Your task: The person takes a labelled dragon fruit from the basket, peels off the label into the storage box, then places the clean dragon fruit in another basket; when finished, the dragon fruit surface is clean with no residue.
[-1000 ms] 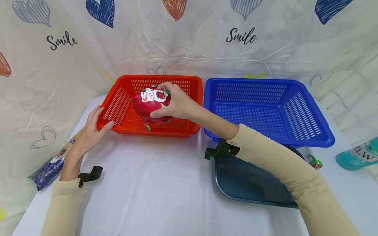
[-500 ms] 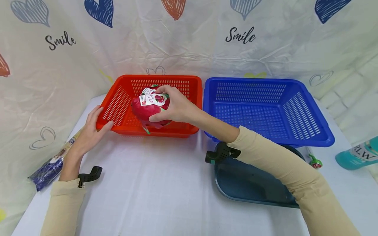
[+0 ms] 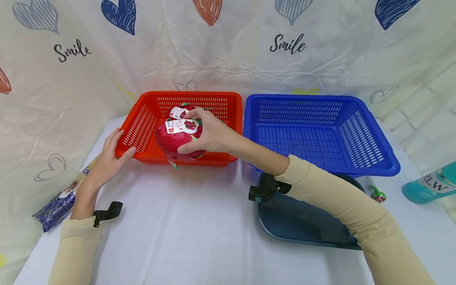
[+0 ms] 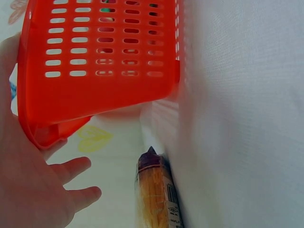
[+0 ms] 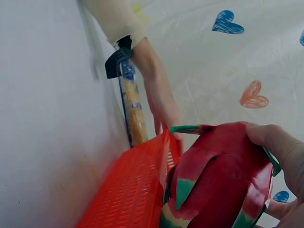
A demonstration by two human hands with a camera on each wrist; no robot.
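My right hand (image 3: 210,132) grips a red dragon fruit (image 3: 172,141) with green-tipped scales and a white label, raised over the front of the red basket (image 3: 185,161). Behind it, partly hidden, a second labelled dragon fruit (image 3: 176,112) lies in the basket. The right wrist view has the held dragon fruit (image 5: 223,175) up close, beside the basket wall (image 5: 130,185). At the basket's front left corner rests my left hand (image 3: 108,158), thumb and fingers spread. In the left wrist view, two straight fingers of the left hand (image 4: 33,185) stick out past the rim.
A blue basket (image 3: 372,170) stands right of the red one. Before it sits a dark tray (image 3: 295,229), partly under my right sleeve. A lollipop (image 3: 378,195) and a teal bottle (image 3: 413,193) are farther right. A long plastic packet (image 3: 60,209) lies by my left forearm.
My right hand has brought the dragon fruit slightly toward me and left, uncovering more of the second one behind it. The left hand stays at the basket corner.
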